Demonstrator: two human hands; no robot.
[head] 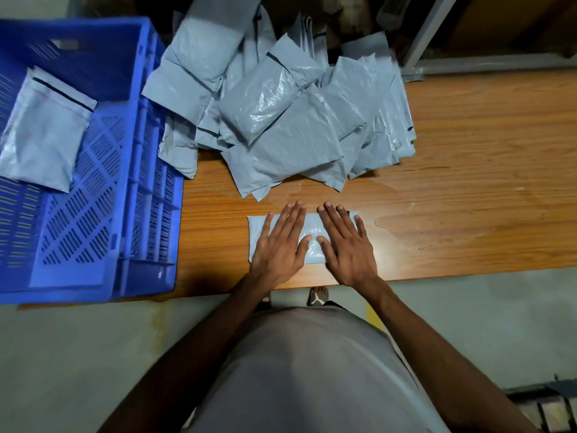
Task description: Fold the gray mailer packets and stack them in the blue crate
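A folded gray mailer packet (257,228) lies on the wooden table (468,182) near its front edge. My left hand (279,243) and my right hand (345,245) press flat on it side by side, fingers straight and spread. Just beyond the hands a loose pile of gray mailer packets (281,104) covers the back of the table. The blue crate (125,189) stands at the left end of the table. One gray packet (43,132) lies inside it on the slotted floor.
The table's front edge runs just below my wrists, with pale floor beneath. Bare wood stretches to the right of the pile. A grey metal frame (427,29) stands behind the table at the upper right.
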